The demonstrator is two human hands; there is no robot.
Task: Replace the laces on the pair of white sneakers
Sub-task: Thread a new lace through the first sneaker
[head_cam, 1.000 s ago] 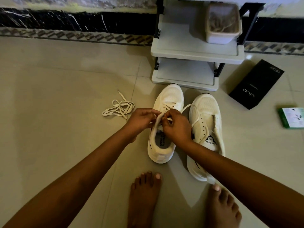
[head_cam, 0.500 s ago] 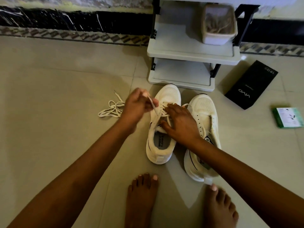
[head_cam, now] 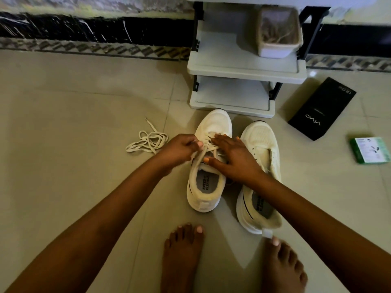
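Two white sneakers stand side by side on the floor, toes pointing away from me. The left sneaker (head_cam: 208, 187) has a white lace (head_cam: 208, 148) threaded partway through its eyelets. My left hand (head_cam: 179, 150) pinches one end of that lace beside the shoe's left edge. My right hand (head_cam: 231, 157) lies spread over the shoe's tongue and eyelets, fingers straight and pressing down. The right sneaker (head_cam: 261, 144) shows no lace, and my right forearm crosses its middle. A loose white lace (head_cam: 149, 140) lies in a heap on the floor to the left.
A white two-tier shoe rack (head_cam: 245, 68) stands just beyond the sneakers' toes, with a small bin (head_cam: 279, 34) on its upper shelf. A black box (head_cam: 321, 108) and a green box (head_cam: 369, 150) lie at the right. My bare feet (head_cam: 183, 259) are near the heels.
My left hand came down from above the floor to the shoe's left edge, still pinching the lace end. My right hand spread flat over the eyelets.
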